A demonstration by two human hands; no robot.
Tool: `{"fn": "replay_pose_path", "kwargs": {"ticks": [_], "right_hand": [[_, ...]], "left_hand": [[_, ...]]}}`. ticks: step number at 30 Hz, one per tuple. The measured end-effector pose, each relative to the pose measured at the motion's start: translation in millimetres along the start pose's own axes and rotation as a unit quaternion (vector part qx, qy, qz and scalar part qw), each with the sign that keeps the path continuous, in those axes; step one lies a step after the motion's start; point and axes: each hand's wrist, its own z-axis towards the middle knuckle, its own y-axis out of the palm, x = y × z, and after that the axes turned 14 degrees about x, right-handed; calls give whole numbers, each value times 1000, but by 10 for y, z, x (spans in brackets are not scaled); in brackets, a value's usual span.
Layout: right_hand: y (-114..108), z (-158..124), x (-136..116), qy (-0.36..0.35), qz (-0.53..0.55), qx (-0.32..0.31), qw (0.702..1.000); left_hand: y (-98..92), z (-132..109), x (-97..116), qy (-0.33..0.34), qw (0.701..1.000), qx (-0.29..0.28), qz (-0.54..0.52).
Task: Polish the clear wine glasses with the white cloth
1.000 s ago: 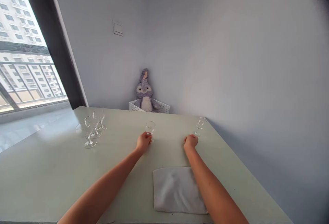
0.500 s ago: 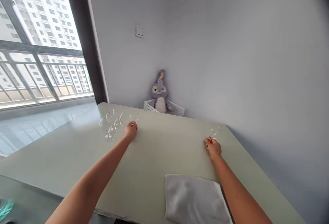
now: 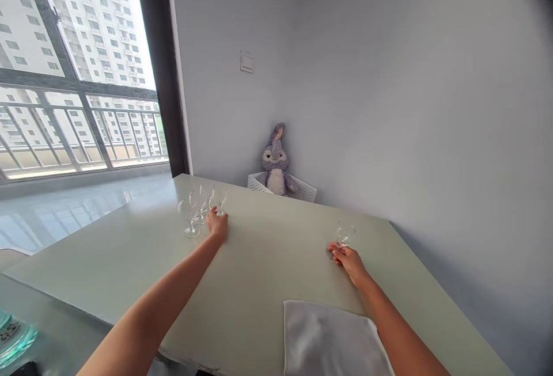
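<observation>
My right hand (image 3: 349, 262) pinches the stem of a clear stemmed wine glass (image 3: 345, 232) at the right of the table. That glass leans, its bowl up and to the right, its foot left of my fingers. At the far left my left hand (image 3: 217, 224) is open, fingers loosely apart just in front of another wine glass (image 3: 219, 194), which stands upright. Whether the fingertips still touch it I cannot tell. Several more wine glasses (image 3: 189, 212) stand upright close together left of that hand, partly overlapping.
A folded light grey cloth (image 3: 330, 338) lies at the front of the pale table (image 3: 254, 266). Behind the table's far edge, a plush rabbit (image 3: 276, 171) sits in a white perforated basket (image 3: 307, 192). A greenish clear glass object (image 3: 17, 338) is at the lower left, below the table edge.
My left hand has moved its glass left, close to the group, and its grip has loosened. My right hand has brought its glass left and nearer. The view has shifted slightly.
</observation>
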Motion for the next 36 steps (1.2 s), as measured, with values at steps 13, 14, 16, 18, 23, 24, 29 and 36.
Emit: {"fn": "replay_pose_path", "kwargs": {"ticks": [13, 14, 16, 18, 23, 24, 29, 36], "right_hand": [[1020, -1098, -480, 49, 56, -200, 977], [993, -1149, -513, 42, 44, -189, 980], [872, -1240, -561, 24, 19, -184, 983], [685, -1336, -567, 0, -6, -196, 981], [132, -1611, -388, -30, -70, -206, 975], [38, -1659, -339, -29, -80, -203, 975], [-246, -1829, -170, -12, -103, -185, 977], [-288, -2037, -180, -4, -124, -159, 979]], "left_hand": [[-29, -1649, -58, 85, 951, -294, 53], [-32, -1608, -64, 77, 952, -290, 53], [-46, -1475, -87, 64, 955, -284, 49], [-77, -1285, -117, 51, 961, -268, 44], [-200, -664, -161, 7, 982, -185, 24], [-220, -544, -159, -1, 985, -170, 17], [-271, -124, -119, -26, 993, -115, -19], [-291, 107, -65, -54, 996, -62, -45]]}}
